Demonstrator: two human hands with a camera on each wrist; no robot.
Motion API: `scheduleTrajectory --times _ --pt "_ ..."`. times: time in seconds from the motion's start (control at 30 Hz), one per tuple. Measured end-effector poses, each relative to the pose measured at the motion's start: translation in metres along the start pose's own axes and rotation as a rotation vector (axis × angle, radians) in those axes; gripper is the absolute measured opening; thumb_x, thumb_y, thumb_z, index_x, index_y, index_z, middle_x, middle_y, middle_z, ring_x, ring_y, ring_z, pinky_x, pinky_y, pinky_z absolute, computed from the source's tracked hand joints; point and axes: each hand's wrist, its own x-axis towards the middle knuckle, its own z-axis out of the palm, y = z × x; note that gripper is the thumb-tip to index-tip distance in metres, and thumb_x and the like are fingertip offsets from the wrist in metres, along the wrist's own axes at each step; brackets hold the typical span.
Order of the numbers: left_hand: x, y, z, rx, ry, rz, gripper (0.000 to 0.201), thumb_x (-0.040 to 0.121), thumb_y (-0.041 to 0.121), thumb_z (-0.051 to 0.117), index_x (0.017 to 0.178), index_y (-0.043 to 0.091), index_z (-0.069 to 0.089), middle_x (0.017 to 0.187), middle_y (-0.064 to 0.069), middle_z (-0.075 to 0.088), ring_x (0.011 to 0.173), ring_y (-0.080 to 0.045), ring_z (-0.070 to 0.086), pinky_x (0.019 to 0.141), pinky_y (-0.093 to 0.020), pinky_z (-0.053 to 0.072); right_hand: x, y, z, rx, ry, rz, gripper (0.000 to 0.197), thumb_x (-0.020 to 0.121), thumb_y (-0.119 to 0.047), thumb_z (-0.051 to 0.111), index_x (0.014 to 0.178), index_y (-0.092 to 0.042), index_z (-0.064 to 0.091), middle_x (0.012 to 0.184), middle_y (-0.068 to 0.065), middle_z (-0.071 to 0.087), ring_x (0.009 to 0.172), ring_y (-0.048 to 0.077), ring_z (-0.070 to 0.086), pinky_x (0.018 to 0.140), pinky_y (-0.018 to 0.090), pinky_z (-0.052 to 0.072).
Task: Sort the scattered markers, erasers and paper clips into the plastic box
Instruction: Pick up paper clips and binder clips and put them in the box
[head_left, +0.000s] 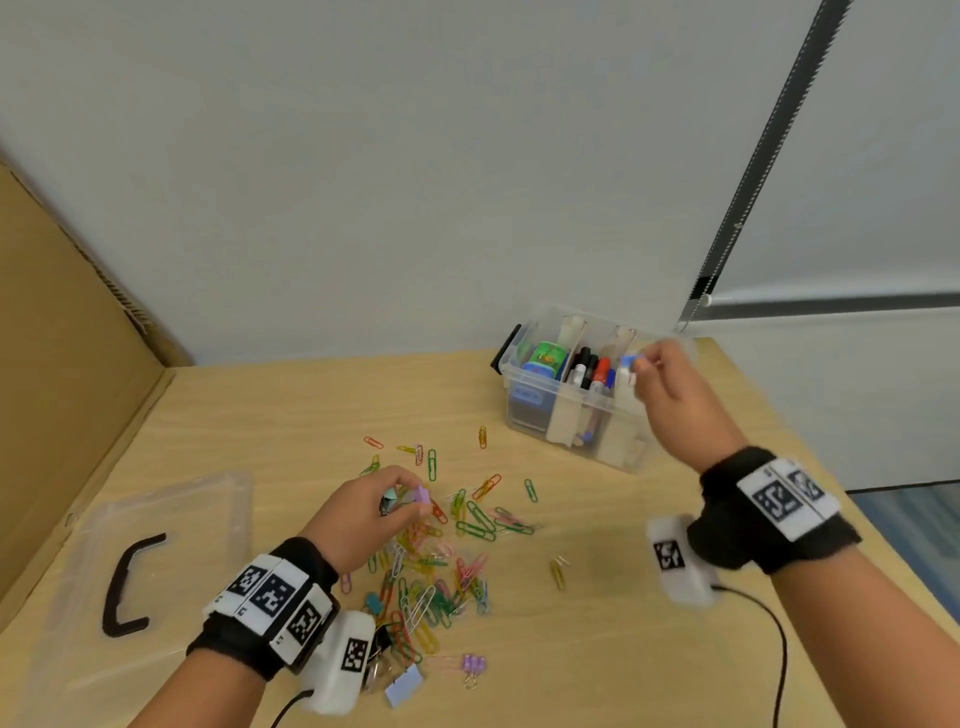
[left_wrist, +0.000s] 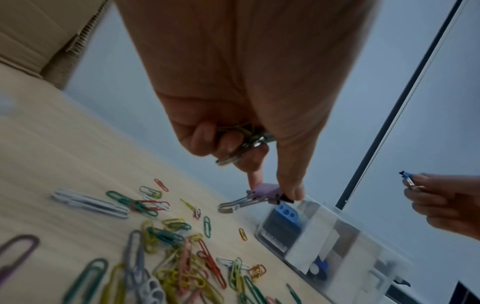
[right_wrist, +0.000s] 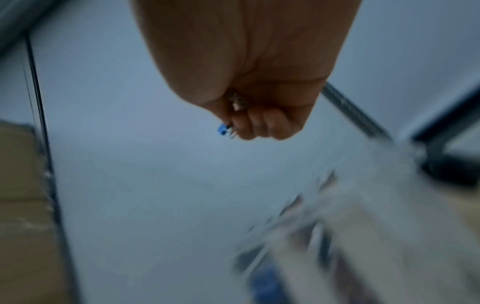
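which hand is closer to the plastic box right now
Right. The right hand is raised at the plastic box, by its right-end compartment, pinching a blue clip. The left hand is farther away, over the paper clips on the table, pinching a purple clip.

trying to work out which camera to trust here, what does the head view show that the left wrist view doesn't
Only the head view shows the clear lid with its black handle lying at the table's left, the markers standing in the plastic box, and both wrist bands.

Only the left wrist view shows metal clips bunched inside the curled left hand.

Both show the purple binder clip pinched by the left hand, the right hand holding a blue clip, and the paper clips scattered on the table.
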Motion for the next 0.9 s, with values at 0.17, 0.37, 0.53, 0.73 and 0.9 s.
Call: scheduleTrajectory --times 0.17,0.37,0.53,0.73,0.9 --pt "0.004 0.015 0.016 -0.013 -0.009 -0.023 0.019 0.090 0.036 0.059 0.107 0.027 0.059 0.076 0.016 0.048 0.076 0.000 0.055 0.063 -0.012 0.036 0.083 0.042 -0.024 -0.434 -0.089 0.220 0.020 0.099 -0.015 0.035 0.109 -0.002 0.046 0.090 0.014 0.057 0.081 0.029 0.053 0.063 0.031 0.036" --pt "0.003 0.032 0.032 -0.045 -0.005 -0.011 0.018 0.087 0.042 0.061 0.103 0.035 0.058 0.067 0.013 0.051 0.065 0.003 0.056 0.067 -0.015 0.047 0.132 0.070 -0.028 -0.577 -0.288 0.335 0.040 0.095 -0.030 0.051 0.112 0.004 0.060 0.105 0.020 0.064 0.100 0.034 0.060 0.078 0.034 0.045" --pt "0.003 0.044 0.041 -0.045 0.017 -0.011 0.019 0.086 0.044 0.060 0.104 0.038 0.057 0.072 0.015 0.052 0.078 -0.003 0.057 0.081 -0.020 0.048 0.115 0.074 -0.038 -0.419 -0.265 0.236 0.039 0.100 -0.027 0.040 0.129 -0.005 0.054 0.131 0.014 0.056 0.120 0.029 0.052 0.100 0.034 0.038" --pt "0.017 0.081 0.048 -0.113 0.043 0.020 0.015 0.086 0.046 0.059 0.100 0.041 0.059 0.066 0.006 0.047 0.058 -0.007 0.046 0.060 -0.023 0.038 0.061 0.123 -0.024 -0.394 -0.054 0.116 0.048 0.099 -0.030 0.038 0.143 -0.011 0.036 0.153 0.006 0.031 0.137 0.023 0.033 0.112 0.038 0.030" --pt "0.074 0.155 0.054 -0.061 0.076 0.146 0.027 0.088 0.044 0.057 0.113 0.033 0.057 0.094 0.020 0.059 0.084 0.007 0.055 0.076 -0.016 0.046 0.048 0.143 -0.009 -0.283 -0.015 0.069 0.054 0.101 -0.035 0.026 0.151 -0.016 0.019 0.160 -0.003 0.012 0.143 0.018 0.024 0.115 0.034 0.025"
